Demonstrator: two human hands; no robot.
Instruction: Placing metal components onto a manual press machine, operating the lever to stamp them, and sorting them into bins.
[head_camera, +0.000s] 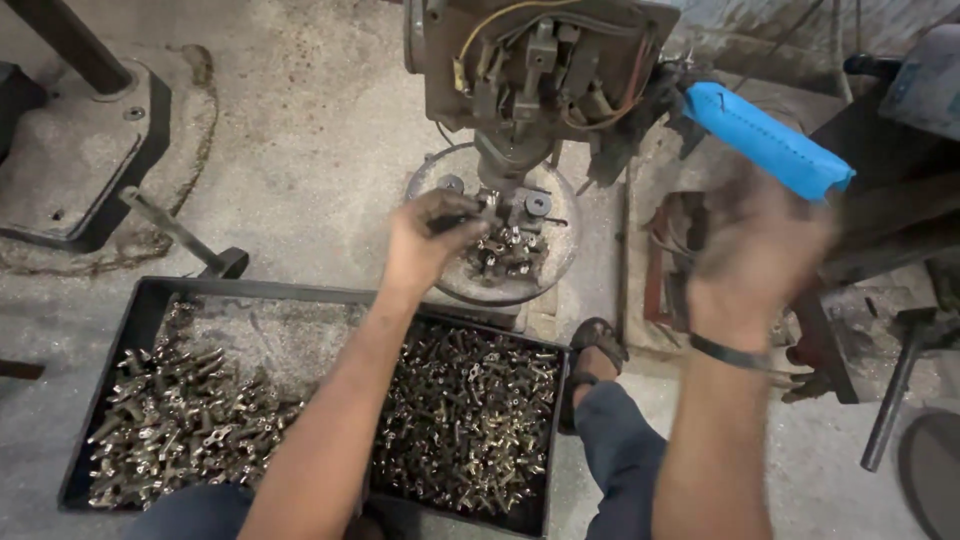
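Left hand (428, 243) fingers pinched on a small metal part at the machine's round table (452, 285), right hand (755, 262) blurred, grip indeterminate, below the blue-sleeved lever (768, 140); tray (140, 310) compartments both well stocked, so much stock apparently remains.

Small brass-coloured metal fittings (508, 252), heaped on the round machine plate (560, 262) under the press head, one pinched at the pile's left edge, blue padded lever handle (768, 140), angled down to the right, blurred hand just below it
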